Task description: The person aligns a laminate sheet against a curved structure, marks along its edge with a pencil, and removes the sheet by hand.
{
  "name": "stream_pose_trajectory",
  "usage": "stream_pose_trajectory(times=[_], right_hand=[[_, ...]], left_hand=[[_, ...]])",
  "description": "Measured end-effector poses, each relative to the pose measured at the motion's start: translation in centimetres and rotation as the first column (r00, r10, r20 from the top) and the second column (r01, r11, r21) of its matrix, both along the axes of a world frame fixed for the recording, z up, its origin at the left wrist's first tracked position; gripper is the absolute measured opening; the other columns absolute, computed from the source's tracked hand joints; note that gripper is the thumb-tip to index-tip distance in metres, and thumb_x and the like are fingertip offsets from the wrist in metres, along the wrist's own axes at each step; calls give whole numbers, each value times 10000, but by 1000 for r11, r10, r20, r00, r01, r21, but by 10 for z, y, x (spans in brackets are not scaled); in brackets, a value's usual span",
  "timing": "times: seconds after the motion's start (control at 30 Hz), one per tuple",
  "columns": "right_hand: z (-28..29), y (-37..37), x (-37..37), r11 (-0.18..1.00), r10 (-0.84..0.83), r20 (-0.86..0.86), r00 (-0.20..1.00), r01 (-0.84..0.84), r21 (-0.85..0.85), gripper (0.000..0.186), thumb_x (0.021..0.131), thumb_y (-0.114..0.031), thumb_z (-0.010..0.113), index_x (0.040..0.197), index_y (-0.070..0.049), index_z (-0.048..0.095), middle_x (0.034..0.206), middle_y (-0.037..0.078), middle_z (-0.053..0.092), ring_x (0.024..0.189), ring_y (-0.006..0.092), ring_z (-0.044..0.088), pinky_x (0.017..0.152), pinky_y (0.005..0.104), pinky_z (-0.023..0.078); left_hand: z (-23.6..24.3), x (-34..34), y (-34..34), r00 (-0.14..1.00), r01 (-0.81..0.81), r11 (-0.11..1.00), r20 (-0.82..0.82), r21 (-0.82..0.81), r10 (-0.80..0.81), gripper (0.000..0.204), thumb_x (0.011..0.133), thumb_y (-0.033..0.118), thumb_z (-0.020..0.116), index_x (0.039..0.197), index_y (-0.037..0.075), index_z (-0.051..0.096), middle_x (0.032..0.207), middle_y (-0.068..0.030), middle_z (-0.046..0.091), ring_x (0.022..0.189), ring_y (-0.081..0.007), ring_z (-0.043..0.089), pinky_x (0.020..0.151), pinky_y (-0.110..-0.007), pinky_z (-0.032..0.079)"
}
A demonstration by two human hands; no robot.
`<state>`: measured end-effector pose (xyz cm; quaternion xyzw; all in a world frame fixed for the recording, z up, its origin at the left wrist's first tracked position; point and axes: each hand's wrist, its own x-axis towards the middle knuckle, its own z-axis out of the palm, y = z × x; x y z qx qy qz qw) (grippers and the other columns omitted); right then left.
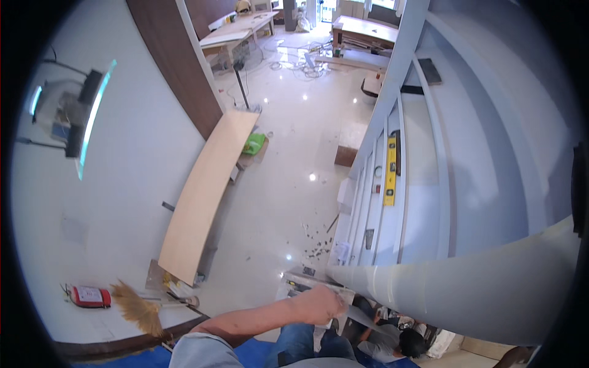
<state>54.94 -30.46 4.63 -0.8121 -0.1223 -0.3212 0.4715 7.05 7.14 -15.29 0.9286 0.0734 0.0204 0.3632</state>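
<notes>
My left forearm reaches in from the lower left, its grey sleeve ending near the elbow. My left hand (322,305) is closed in a fist in front of my body, beside the lower end of a broad pale grey curved panel (429,285). Whatever the fist holds, if anything, is hidden. Just past the knuckles lies a long narrow board or strip (316,280), and I cannot tell whether the hand touches it. My right hand does not show clearly. Below me are my blue jeans (297,343).
Right of my hand, a dark-haired person (389,340) crouches low. White shelving (417,141) holds a yellow spirit level (390,170). On the left are a long plywood board (205,196), a straw broom (140,305) and a red fire extinguisher (90,297). Debris (316,245) dots the floor.
</notes>
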Motion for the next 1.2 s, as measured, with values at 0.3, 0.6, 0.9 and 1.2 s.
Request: stream_pose_trajectory(times=[0.3,0.6,0.9,1.2], right_hand=[[-14,-7,-8,994,84,-90,992,-76,83,810,846,-312,866,1418,91,459,1340,228,587,1160,310,566,952,480,472],[-36,-17,27,863,275,-87,957,-206,461,670,795,-246,927,1298,38,587,1177,167,664,1040,246,586,922,434,478],[-18,-18,13,715,472,-178,863,-257,650,738,877,-330,819,1424,42,491,1383,195,552,1261,296,499,1076,448,386],[57,28,-98,907,247,-21,969,-223,356,711,987,-363,672,1519,45,436,1536,206,492,1439,325,450,1204,454,311]], left_hand=[[53,-56,-17,984,-108,990,-133,88,119,187,774,125,628,939,48,672,860,-148,712,861,-356,717,735,-491,572],[118,-66,-23,979,-150,983,124,-109,163,115,805,102,689,884,54,620,820,-129,671,837,-371,679,702,-478,551],[263,-49,-3,939,-53,947,306,-318,155,168,937,134,735,888,-3,651,797,-117,659,778,-321,656,696,-417,520],[346,-59,26,839,-287,895,362,-341,407,311,869,256,803,1074,30,745,963,-131,754,796,-302,706,723,-385,564]])
